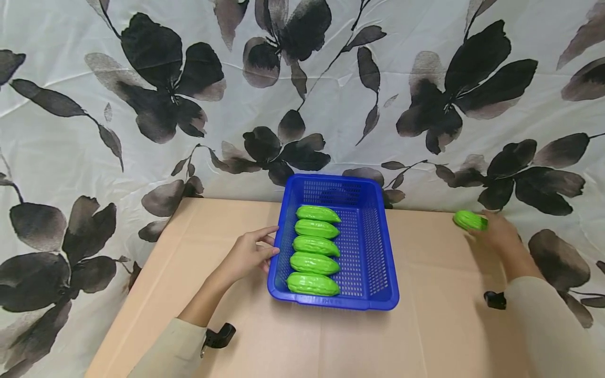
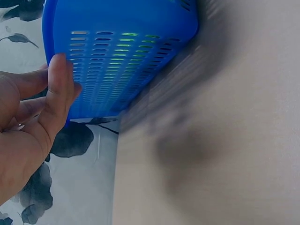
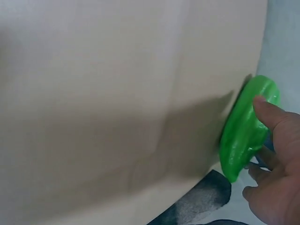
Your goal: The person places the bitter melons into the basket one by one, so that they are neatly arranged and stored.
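A blue plastic basket (image 1: 367, 303) with slotted walls sits mid-table. Several green bitter gourds (image 1: 315, 245) lie in a column along its left side, each lying crosswise. My left hand (image 1: 250, 252) touches the basket's left rim from outside, fingers fairly straight; in the left wrist view the fingertips (image 2: 58, 70) meet the blue wall. Far to the right, my right hand (image 1: 500, 231) holds another bitter gourd (image 1: 469, 220) near the table's back edge. The right wrist view has the thumb on one side of that gourd (image 3: 243, 131) and the fingers on the other, partly hidden.
The tan table (image 1: 444, 294) carries the basket, its back edge meeting a white cloth (image 1: 354, 105) with dark flowers. Black wrist devices sit at the left cuff (image 1: 219, 336) and right cuff (image 1: 494, 300).
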`<state>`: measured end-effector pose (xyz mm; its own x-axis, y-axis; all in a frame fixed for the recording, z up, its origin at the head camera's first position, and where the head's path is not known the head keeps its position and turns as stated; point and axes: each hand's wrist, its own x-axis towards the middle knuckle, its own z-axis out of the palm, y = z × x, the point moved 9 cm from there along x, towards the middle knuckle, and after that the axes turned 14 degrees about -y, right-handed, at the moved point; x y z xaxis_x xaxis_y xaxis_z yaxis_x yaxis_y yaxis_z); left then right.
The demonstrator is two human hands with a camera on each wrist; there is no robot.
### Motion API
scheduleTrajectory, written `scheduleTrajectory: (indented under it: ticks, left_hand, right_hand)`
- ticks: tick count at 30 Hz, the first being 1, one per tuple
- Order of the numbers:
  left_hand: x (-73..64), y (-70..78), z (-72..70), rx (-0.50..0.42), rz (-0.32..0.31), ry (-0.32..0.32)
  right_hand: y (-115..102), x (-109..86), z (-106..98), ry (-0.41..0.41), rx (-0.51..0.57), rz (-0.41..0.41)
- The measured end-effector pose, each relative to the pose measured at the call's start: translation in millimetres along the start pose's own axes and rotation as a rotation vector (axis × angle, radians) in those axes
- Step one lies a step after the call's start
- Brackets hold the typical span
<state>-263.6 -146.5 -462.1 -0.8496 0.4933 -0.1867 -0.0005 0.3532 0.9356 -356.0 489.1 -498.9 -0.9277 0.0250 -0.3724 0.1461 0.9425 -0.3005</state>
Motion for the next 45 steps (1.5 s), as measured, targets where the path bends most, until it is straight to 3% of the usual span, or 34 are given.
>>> scheduleTrajectory:
  ticks: [10, 30, 37, 45]
  left_hand:
    - [-0.6, 2.3, -0.1, 0.006, 0.010, 0.000]
    - [1.6, 1.5, -1.1, -0.004, -0.005, -0.008]
    - [1.7, 1.3, -1.3, 0.002, -0.005, -0.005]
    - [1.3, 3.0, -1.9, 0.012, -0.001, -0.003]
  right_hand:
    - [3.9, 2.9, 12.0, 0.036, 0.005, 0.037]
    - [-7.6, -10.4, 9.8, 0.093, 0.050, -0.038]
    - [-25.2, -24.0, 5.9, 0.087, 0.078, -0.097]
    - [-63.0, -42.0, -5.7, 0.102, 0.057, -0.199]
